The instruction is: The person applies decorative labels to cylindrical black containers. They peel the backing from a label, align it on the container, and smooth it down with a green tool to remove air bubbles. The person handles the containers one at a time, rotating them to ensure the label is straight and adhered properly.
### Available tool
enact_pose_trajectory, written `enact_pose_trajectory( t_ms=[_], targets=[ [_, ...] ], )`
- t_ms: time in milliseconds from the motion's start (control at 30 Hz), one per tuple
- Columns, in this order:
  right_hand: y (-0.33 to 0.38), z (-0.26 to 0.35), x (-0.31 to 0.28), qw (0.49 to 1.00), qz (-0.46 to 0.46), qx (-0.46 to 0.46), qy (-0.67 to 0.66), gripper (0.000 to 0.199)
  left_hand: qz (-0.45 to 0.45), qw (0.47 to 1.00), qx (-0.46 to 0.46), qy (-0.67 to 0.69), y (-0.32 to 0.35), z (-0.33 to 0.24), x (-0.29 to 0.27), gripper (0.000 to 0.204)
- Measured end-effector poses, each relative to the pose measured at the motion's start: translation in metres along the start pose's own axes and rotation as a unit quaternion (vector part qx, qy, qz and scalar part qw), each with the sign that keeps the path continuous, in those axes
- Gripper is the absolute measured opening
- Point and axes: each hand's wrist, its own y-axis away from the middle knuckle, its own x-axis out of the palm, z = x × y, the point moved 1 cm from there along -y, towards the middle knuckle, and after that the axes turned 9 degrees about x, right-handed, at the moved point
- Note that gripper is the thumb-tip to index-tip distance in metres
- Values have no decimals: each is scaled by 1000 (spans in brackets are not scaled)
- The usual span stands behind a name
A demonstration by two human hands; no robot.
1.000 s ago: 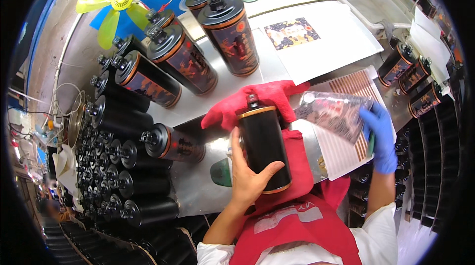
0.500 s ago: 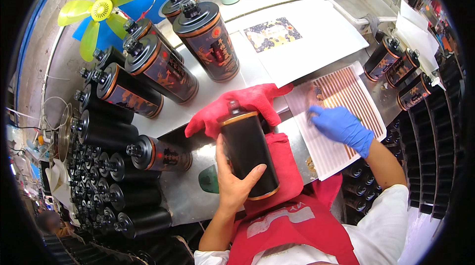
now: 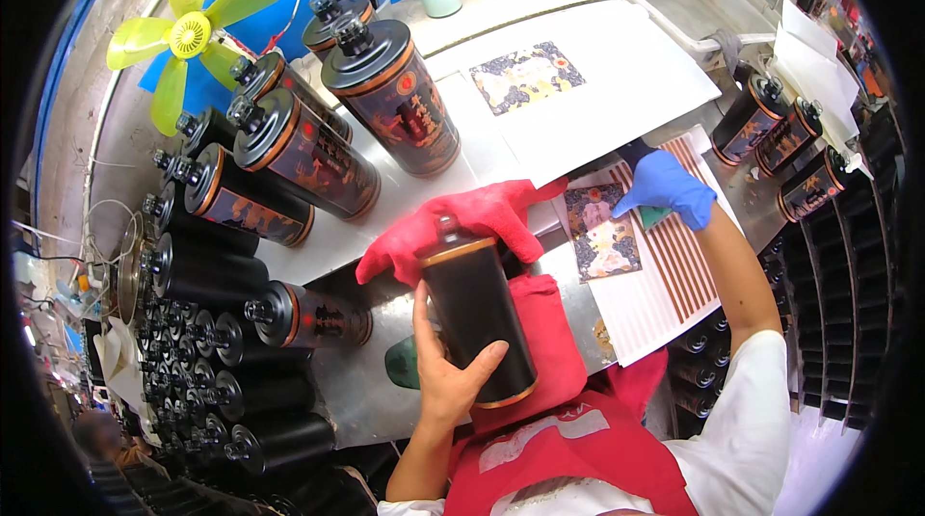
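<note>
My left hand (image 3: pixel 451 383) is bare and wraps round the lower side of a plain black bottle (image 3: pixel 477 323) with copper-coloured bands. The bottle leans back, neck away from me, over a red cloth (image 3: pixel 551 338). On the striped sheet (image 3: pixel 679 275) to the right lies a patterned decal (image 3: pixel 607 241) with dark, gold and pale printing. My right hand (image 3: pixel 667 190), in a blue glove, rests over the decal's far right edge, thumb spread from the fingers. A dark piece (image 3: pixel 634 152) shows at its fingertips, too unclear to name. Something green (image 3: pixel 655 217) peeks out below the palm.
Decorated bottles (image 3: pixel 390 102) stand at the far left; several plain black ones (image 3: pixel 210 267) are stacked nearer. A yellow-green fan (image 3: pixel 190 35) is behind them. Another patterned sheet (image 3: pixel 527 78) lies on a white board (image 3: pixel 617 121). Three decorated bottles (image 3: pixel 750 121) stand far right.
My right hand has moved away from me across the striped sheet, and the decal now shows clearly beside it. The bottle in my left hand has shifted slightly toward me.
</note>
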Motion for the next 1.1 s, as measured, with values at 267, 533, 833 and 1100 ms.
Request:
enact_pose_trajectory(
  t_ms=[267, 533, 833, 1100],
  targets=[
    [-81, -14, 28, 963, -99, -243, 57, 80, 6, 1000, 7, -11, 0, 5, -1, 104],
    [-90, -12, 30, 974, -70, -203, -74, 68, 1, 1000, -4, 19, -1, 5, 1, 106],
    [45, 39, 33, 965, -182, -167, -93, 18, 31, 999, -36, -6, -5, -1, -6, 103],
    [131, 51, 21, 936, -201, -143, -252, 11, 48, 999, -11, 17, -8, 3, -6, 99]
  ],
)
